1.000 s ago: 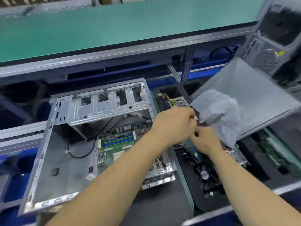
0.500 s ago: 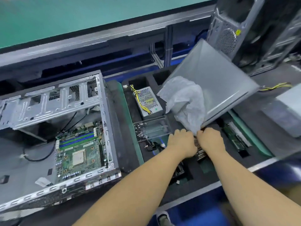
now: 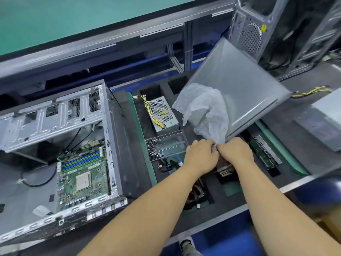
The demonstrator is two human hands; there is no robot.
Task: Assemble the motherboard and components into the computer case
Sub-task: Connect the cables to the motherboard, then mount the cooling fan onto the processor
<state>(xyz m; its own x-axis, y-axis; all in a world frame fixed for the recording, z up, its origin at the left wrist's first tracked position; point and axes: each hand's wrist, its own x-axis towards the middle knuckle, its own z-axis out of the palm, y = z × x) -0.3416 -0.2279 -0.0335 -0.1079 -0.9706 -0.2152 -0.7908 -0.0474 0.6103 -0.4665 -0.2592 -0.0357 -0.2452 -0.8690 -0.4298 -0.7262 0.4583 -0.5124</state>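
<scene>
Both hands meet on a small part over the foam tray

The left hand point(image 3: 200, 156) and right hand point(image 3: 236, 151) pinch a small finned metal component point(image 3: 224, 166) together; the open silver steel computer case point(image 3: 60, 163) holding the green motherboard point(image 3: 83, 174) lies well left, nearer the left hand.

A computer assembly line: an open computer case point(image 3: 55, 154) with its motherboard point(image 3: 83, 174) lies beside a foam parts tray point(image 3: 217, 191), below a green conveyor belt point(image 3: 73, 17), with more bare cases point(image 3: 276, 34) nearby.
</scene>
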